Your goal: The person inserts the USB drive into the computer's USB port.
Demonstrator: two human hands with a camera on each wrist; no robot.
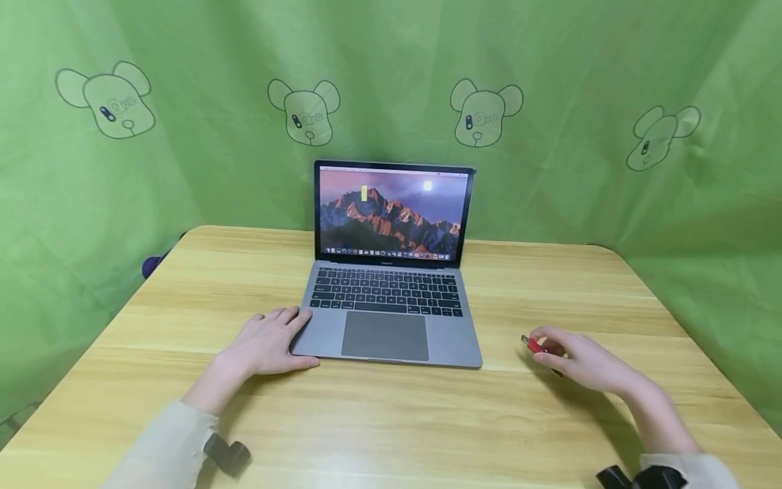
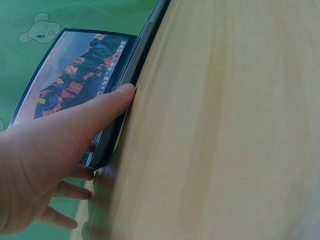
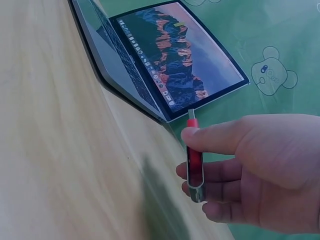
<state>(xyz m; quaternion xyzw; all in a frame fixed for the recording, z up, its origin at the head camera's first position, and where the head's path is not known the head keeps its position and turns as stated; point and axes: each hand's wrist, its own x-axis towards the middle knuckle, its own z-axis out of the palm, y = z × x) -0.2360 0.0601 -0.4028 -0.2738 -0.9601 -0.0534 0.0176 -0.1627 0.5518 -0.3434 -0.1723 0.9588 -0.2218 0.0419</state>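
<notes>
An opened grey laptop [image 1: 385, 339] stands on the table, its lit screen [image 1: 391, 214] showing mountains. At its front left corner rests my left hand [image 1: 269, 343], fingers along the side and thumb at the front edge. In the left wrist view the thumb [image 2: 107, 107] lies straight against that edge, with the other fingers spread below. Off to the laptop's right, my right hand [image 1: 580, 360] pinches a red USB flash drive [image 1: 533, 345] between thumb and fingers. The right wrist view shows the flash drive [image 3: 195, 165] with its metal plug pointing away from the palm; a metal cover lies along its body.
The light wooden table [image 1: 391, 421] has rounded far corners. Behind it hangs a green curtain [image 1: 391, 41] printed with bear heads. Dark wrist devices [image 1: 227, 455] sit at both cuffs. Something purple [image 1: 150, 266] pokes out beyond the table's left edge.
</notes>
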